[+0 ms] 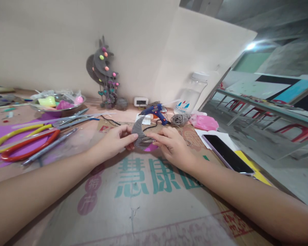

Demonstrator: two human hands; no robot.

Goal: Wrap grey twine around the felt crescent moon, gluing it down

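Between my two hands is a grey crescent moon shape, raised over a printed cardboard sheet. My left hand grips its left edge between thumb and fingers. At the lower right tip, my right hand closes in a pinch; its fingertips cover part of the piece. A bit of bright magenta shows beneath the crescent there. Just beyond the hands lies a blue glue gun with a small light lit. Beside it sits a ball of grey yarn.
Scissors with yellow and red handles, a pen and a metal bowl of craft materials are at left. A decorated grey moon leans on the wall. A timer, water bottle, pink bundle and phone stand right.
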